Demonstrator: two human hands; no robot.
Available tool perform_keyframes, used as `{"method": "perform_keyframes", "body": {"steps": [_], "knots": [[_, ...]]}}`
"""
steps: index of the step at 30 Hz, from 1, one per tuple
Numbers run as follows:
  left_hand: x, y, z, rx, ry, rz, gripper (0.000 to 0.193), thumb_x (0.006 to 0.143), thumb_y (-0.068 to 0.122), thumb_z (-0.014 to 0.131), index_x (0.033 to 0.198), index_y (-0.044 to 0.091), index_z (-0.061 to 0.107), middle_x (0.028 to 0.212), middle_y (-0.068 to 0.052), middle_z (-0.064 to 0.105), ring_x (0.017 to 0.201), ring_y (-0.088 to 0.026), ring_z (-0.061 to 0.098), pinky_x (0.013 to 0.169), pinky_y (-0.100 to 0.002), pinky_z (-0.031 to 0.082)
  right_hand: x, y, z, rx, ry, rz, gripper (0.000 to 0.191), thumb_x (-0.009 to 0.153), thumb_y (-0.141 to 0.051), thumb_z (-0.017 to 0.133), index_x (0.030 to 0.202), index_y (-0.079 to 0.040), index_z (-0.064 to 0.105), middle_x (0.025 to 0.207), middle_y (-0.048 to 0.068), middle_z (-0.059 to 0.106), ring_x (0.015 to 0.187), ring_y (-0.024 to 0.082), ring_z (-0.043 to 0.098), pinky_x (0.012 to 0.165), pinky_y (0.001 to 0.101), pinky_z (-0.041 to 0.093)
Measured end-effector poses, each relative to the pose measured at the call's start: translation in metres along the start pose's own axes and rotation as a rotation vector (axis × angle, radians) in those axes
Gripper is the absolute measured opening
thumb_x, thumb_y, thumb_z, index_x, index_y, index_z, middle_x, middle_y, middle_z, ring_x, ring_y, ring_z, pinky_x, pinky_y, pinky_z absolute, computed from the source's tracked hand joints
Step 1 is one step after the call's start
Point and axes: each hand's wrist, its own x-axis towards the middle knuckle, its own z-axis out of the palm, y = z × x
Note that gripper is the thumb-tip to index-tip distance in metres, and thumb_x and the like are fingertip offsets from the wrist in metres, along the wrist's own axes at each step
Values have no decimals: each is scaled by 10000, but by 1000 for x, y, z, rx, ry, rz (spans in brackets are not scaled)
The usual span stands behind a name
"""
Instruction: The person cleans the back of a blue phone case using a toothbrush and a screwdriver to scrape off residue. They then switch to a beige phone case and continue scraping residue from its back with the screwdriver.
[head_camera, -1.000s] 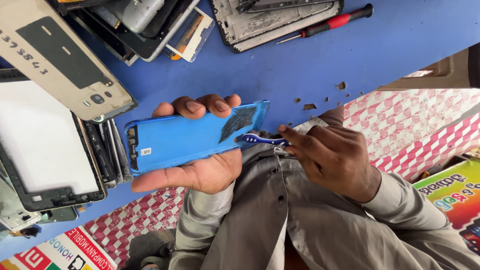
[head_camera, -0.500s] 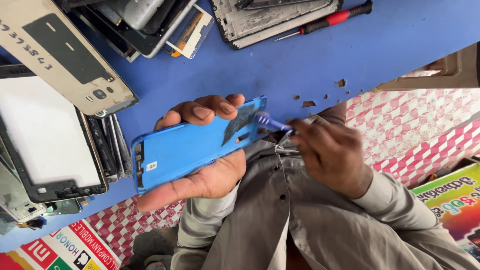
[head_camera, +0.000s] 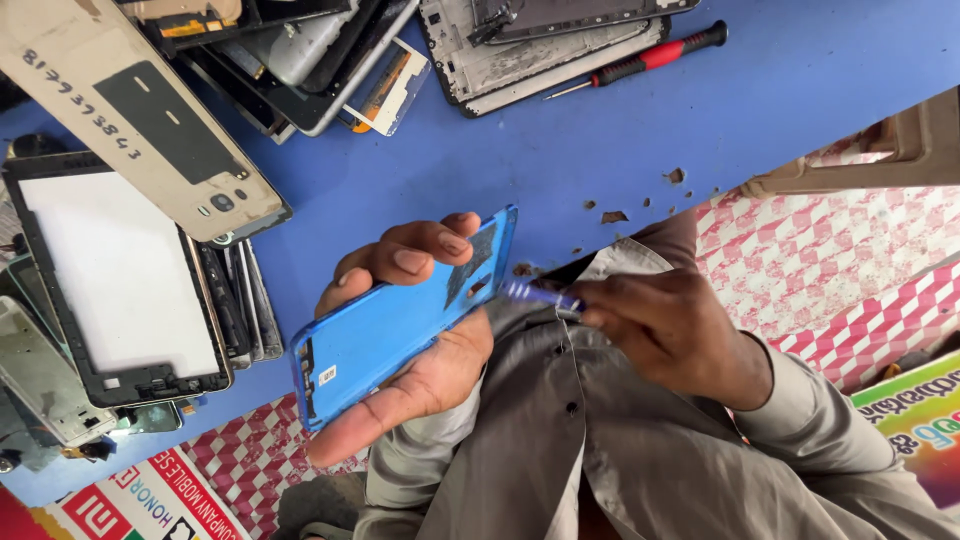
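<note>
My left hand (head_camera: 420, 340) cradles a blue phone back cover (head_camera: 400, 320) from underneath, fingers curled over its upper edge, holding it tilted just above the near edge of the blue desk (head_camera: 560, 150). My right hand (head_camera: 665, 330) is clenched around a small blue pry tool (head_camera: 535, 293), its tip touching the cover's right end beside a dark patch. On the desk lie a red-handled screwdriver (head_camera: 650, 58), a beige phone shell (head_camera: 140, 120) and a white-faced tablet frame (head_camera: 115, 275)
</note>
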Motion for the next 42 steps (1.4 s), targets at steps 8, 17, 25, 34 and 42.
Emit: {"method": "perform_keyframes", "body": {"steps": [8,17,25,34,42], "knots": [[-1,-2,7,-35,12,7,1168,785,949,222,1508,92,552,1273,-146,688,1153,-335,664,1092,-562,518,-4,0,2,-16,46,-51,180,933,-105,699,1096,-28,713,660,65,659,487,207,633,464,363,457],[-11,2,8,-125,126,-59,1093,858,937,288,1491,64,469,1302,-154,624,1174,-343,624,1103,-564,465,2,2,1,-45,-6,-255,266,916,-82,732,1174,-19,709,699,49,630,541,177,598,515,360,460],[-5,26,9,-106,126,-7,1053,919,919,309,1554,93,459,1300,-121,602,1197,-342,586,1129,-563,429,-12,20,-3,-200,251,-156,119,945,-29,684,1064,-29,695,724,82,639,526,156,578,519,342,455],[-6,71,-2,-30,199,36,850,985,800,450,1488,115,441,1350,-122,588,1228,-340,557,1146,-593,380,-21,44,-40,-450,587,-103,244,1109,-160,667,1183,58,749,715,126,626,543,156,540,545,285,398],[-31,91,-10,97,258,49,607,1112,580,519,1502,120,450,1273,-97,574,1214,-314,549,1126,-568,395,-23,36,-13,-329,489,-100,347,1154,-272,669,1173,72,709,790,132,666,592,144,594,575,254,439]]}}
